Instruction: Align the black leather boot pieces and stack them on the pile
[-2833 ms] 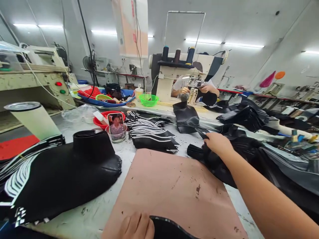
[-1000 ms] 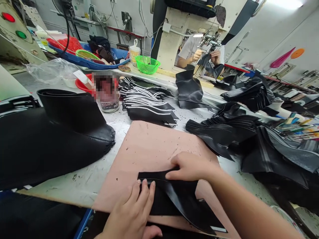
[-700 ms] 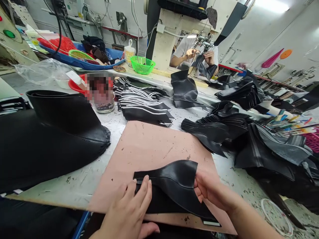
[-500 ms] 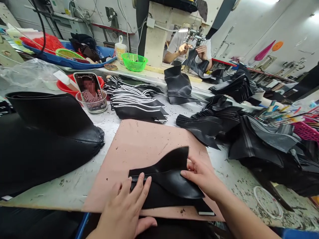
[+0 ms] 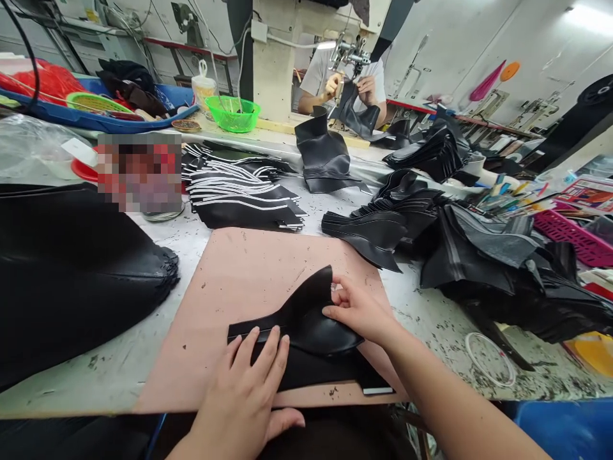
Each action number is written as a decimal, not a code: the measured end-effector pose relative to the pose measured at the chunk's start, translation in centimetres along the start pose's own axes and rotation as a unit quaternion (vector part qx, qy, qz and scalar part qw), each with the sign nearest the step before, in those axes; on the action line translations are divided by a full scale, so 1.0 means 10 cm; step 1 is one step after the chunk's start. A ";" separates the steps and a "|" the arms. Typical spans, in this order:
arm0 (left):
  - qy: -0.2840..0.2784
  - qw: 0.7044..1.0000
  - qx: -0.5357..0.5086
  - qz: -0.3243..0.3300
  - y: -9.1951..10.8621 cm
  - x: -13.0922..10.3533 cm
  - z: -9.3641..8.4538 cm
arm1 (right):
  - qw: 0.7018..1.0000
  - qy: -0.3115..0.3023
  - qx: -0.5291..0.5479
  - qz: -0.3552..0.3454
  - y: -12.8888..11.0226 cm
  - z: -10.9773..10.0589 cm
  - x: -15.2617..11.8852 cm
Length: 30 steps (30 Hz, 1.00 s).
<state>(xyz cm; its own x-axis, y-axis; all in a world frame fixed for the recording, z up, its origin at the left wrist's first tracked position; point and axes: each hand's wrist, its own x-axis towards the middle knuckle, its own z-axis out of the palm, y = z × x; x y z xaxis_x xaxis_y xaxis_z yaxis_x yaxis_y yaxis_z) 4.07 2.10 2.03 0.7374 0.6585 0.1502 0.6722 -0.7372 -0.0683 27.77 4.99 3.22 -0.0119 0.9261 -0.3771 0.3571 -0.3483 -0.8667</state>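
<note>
A curved black leather piece (image 5: 311, 322) with a seam along it lies on a pinkish board (image 5: 249, 268) at the table's front edge. Its right end is lifted off the board. My left hand (image 5: 249, 374) rests flat across its left part, fingers spread and thumb out to the side. With thumb and fingers, my right hand (image 5: 357, 310) pinches the raised right edge; some of those fingertips are hidden behind the leather. Beneath it lies another flat black piece (image 5: 316, 370), with a white strip (image 5: 377, 390) at its lower right corner.
Behind the board lie black pieces with white strips (image 5: 239, 198). Stacked black leather parts (image 5: 378, 223) stand to the right, near a white ring (image 5: 491, 359). A large black leather mass (image 5: 71, 268) fills the left. Across the table a person (image 5: 345, 83) handles leather at a machine.
The camera view has shifted, so the scene sits further left. My right hand has raised and bent the leather's right end somewhat more; my left hand stays flat on it.
</note>
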 end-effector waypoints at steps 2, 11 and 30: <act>-0.016 1.000 -0.013 -0.016 0.02 0.02 -0.01 | 1.000 0.004 -0.013 -0.006 0.01 -0.02 0.03; -0.019 1.000 -0.018 -0.001 0.11 0.09 0.02 | 0.992 0.041 -0.113 -0.030 0.05 0.03 -0.02; -0.021 0.996 -0.045 0.073 0.38 0.25 0.06 | 0.986 -0.044 -0.158 -0.017 0.16 -0.34 -0.38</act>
<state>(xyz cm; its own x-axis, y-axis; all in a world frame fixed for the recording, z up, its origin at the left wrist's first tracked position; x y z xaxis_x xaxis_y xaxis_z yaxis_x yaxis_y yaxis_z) 8.47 1.02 1.57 0.8303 0.5477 0.1035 0.5504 -0.8349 0.0031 31.56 1.38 4.42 -0.1054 0.9153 -0.3887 0.6281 -0.2417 -0.7396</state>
